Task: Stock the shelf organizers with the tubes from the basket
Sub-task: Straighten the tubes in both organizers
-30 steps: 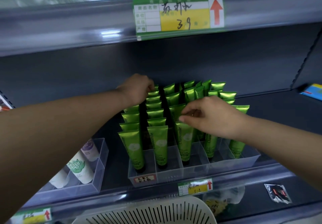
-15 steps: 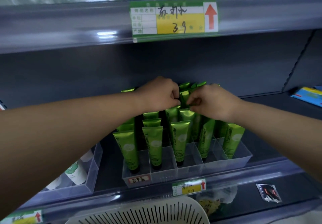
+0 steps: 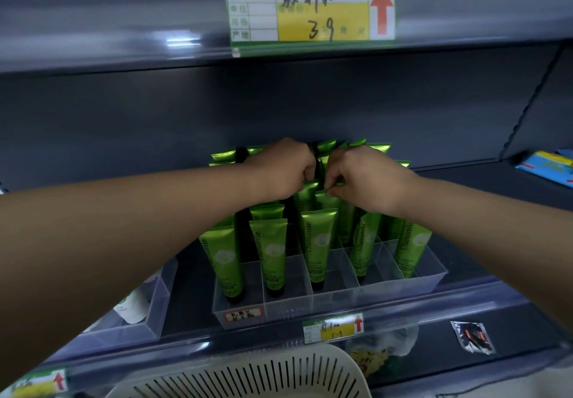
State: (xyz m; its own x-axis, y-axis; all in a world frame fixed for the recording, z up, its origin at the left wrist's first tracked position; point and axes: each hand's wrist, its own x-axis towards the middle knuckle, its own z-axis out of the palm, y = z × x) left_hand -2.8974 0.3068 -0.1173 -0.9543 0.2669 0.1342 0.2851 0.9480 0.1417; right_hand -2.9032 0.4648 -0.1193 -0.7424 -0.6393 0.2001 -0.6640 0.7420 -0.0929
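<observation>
Several green tubes [image 3: 316, 242] stand upright in a clear divided shelf organizer [image 3: 338, 301] on the middle shelf. Both hands are over the rows near the middle of the organizer. My left hand [image 3: 283, 169] has its fingers curled down onto the top of a green tube in a middle row. My right hand [image 3: 366, 180] pinches the crimped top of a green tube right beside it. The two hands almost touch. A white slotted basket [image 3: 248, 376] sits at the bottom edge of the view; its inside is hidden.
A second clear organizer [image 3: 148, 314] with white tubes stands to the left, partly behind my left arm. A small foil packet [image 3: 473, 335] lies on the shelf below, right. Blue packs [image 3: 545, 165] lie at far right. The upper shelf edge carries a price label [image 3: 310, 13].
Both hands moved from separate spots to meet over the middle rows at the back. My left hand came right from the left column; my right hand rose from the front tubes.
</observation>
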